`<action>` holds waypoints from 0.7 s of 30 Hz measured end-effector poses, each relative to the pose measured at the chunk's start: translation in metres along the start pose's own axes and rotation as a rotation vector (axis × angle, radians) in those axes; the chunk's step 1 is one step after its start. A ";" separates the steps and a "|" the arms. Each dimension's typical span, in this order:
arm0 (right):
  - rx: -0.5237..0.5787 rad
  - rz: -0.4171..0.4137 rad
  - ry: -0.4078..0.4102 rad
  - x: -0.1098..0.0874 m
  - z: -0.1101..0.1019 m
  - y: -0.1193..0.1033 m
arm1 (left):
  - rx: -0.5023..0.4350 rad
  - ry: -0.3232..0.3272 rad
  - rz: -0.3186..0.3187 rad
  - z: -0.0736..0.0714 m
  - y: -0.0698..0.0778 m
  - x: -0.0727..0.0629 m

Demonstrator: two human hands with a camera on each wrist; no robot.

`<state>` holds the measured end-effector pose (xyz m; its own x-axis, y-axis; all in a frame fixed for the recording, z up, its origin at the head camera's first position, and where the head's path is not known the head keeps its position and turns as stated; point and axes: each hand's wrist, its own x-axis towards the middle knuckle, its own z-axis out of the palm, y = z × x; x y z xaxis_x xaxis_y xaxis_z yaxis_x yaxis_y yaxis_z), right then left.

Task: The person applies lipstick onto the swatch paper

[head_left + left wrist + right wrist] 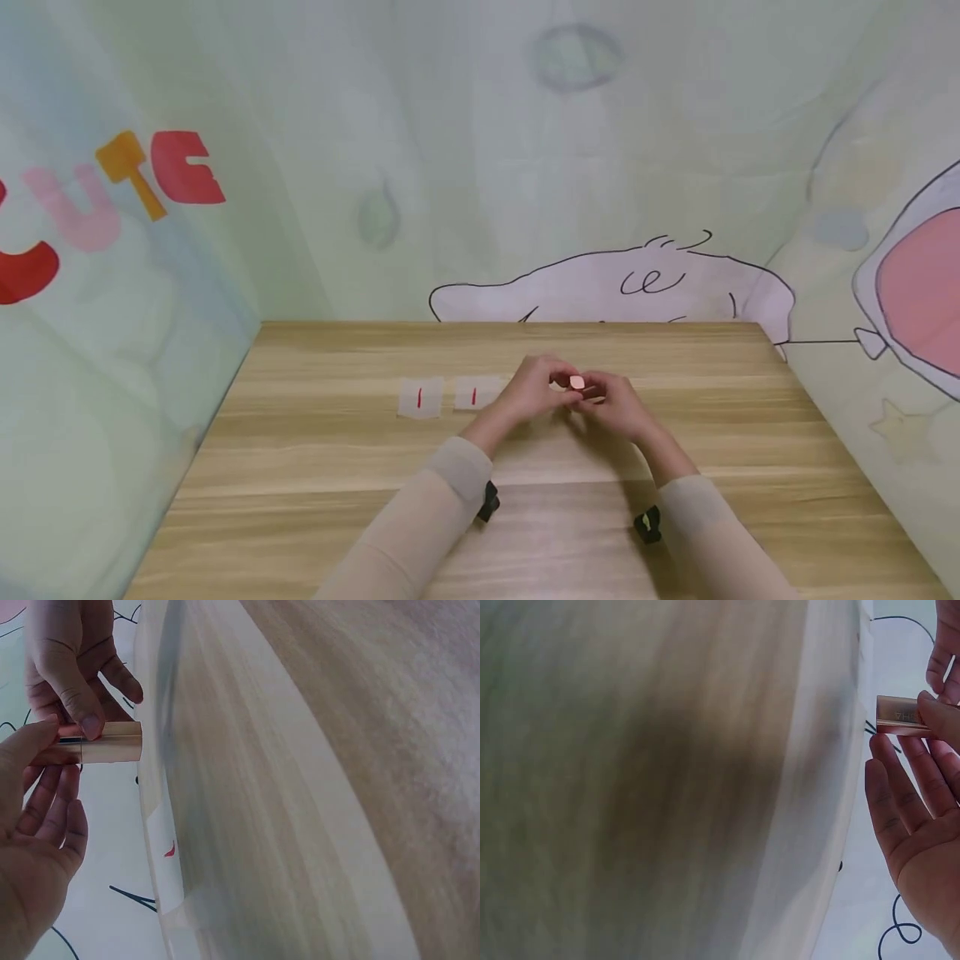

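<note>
A shiny rose-gold lipstick tube (577,382) is held above the table between both hands, one flat end facing the head camera. My left hand (536,387) pinches it from the left, and my right hand (615,407) from the right. In the left wrist view, the lipstick tube (112,748) lies sideways, with a seam near the fingers and its longer section exposed. The right wrist view shows faint lettering on the lipstick tube (896,715), with the thumb over one part and fingers beneath. Whether the cap is loose cannot be told.
Two white paper pieces with red strokes, a left one (431,404) and a right one (463,400), lie on the wooden table (337,467) left of the hands. Black devices sit at the left wrist (487,502) and right wrist (648,525). A printed curtain (315,167) surrounds the table.
</note>
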<state>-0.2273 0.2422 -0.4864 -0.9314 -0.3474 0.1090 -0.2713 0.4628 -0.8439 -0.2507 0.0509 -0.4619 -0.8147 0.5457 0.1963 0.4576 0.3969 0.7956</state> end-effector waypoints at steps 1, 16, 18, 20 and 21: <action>-0.001 0.007 -0.002 0.000 0.000 0.001 | 0.002 -0.002 -0.006 0.001 0.000 0.001; -0.058 0.020 -0.010 0.000 -0.002 0.013 | -0.015 -0.031 -0.037 0.012 -0.007 0.008; -0.067 0.015 -0.012 0.000 -0.002 0.014 | -0.012 -0.033 -0.031 0.013 -0.008 0.009; -0.074 0.011 -0.012 0.000 -0.002 0.015 | -0.009 -0.032 -0.025 0.013 -0.009 0.009; -0.075 0.009 -0.011 0.001 -0.003 0.015 | -0.008 -0.032 -0.025 0.013 -0.010 0.010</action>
<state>-0.2325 0.2509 -0.4976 -0.9313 -0.3515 0.0955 -0.2807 0.5255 -0.8032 -0.2583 0.0621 -0.4755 -0.8139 0.5589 0.1586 0.4346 0.4046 0.8046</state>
